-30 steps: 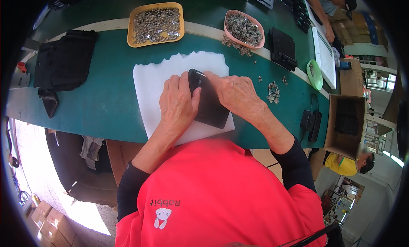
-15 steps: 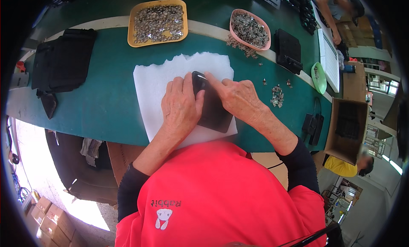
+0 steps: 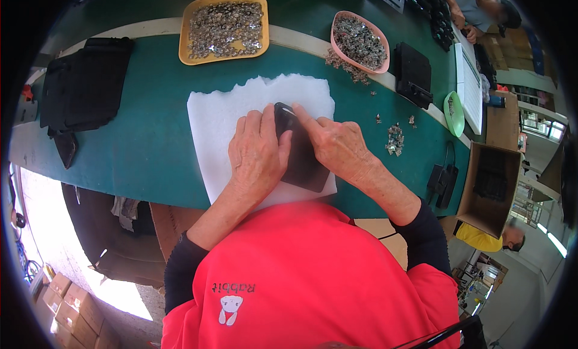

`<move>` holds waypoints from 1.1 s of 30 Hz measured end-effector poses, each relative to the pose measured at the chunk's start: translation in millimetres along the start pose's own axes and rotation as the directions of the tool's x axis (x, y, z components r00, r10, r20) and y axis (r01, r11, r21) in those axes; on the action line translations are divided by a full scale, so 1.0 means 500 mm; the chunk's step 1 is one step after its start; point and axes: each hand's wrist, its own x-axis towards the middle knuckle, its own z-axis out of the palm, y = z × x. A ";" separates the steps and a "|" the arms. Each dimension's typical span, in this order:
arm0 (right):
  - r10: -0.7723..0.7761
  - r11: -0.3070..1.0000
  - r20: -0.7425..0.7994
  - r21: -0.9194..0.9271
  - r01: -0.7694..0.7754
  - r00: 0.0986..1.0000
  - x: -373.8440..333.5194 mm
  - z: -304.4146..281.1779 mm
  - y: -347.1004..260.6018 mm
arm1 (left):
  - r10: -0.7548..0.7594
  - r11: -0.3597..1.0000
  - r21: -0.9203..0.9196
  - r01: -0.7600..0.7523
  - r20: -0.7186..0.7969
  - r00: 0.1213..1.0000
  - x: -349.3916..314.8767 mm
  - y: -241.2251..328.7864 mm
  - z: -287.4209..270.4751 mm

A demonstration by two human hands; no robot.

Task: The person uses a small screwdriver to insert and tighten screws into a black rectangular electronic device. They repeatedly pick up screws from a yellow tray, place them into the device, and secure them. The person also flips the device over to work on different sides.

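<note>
A dark, flat rectangular panel (image 3: 306, 168) with rounded corners lies tilted on a white foam sheet (image 3: 211, 123) in front of me. My left hand (image 3: 257, 147) grips its left side, thumb on top and fingers close together along the edge. At the panel's far end, a pale slot or strip shows beside the outstretched index finger of my right hand (image 3: 337, 145). The other right fingers are curled in over the panel's right side. My right thumb is hidden, and I cannot make out whether those fingers hold a small part.
Small metal parts fill a yellow tray (image 3: 182, 39) and a pink bowl (image 3: 385, 51). Loose parts (image 3: 395, 139) lie to the right, near a green bowl (image 3: 456, 115). Black cases (image 3: 90, 84) sit at left. An open carton (image 3: 509, 174) stands at right; a co-worker (image 3: 472, 12) works far right.
Both hands keep nearly the same grip on the panel. The whole view has shifted slightly. At the far right, the co-worker's hands have moved closer together.
</note>
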 end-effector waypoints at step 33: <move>0.179 0.981 0.567 -0.042 -0.189 0.804 0.139 -0.160 -0.070 | 0.046 0.999 0.022 -0.045 -0.086 0.995 -0.002 -0.003 0.021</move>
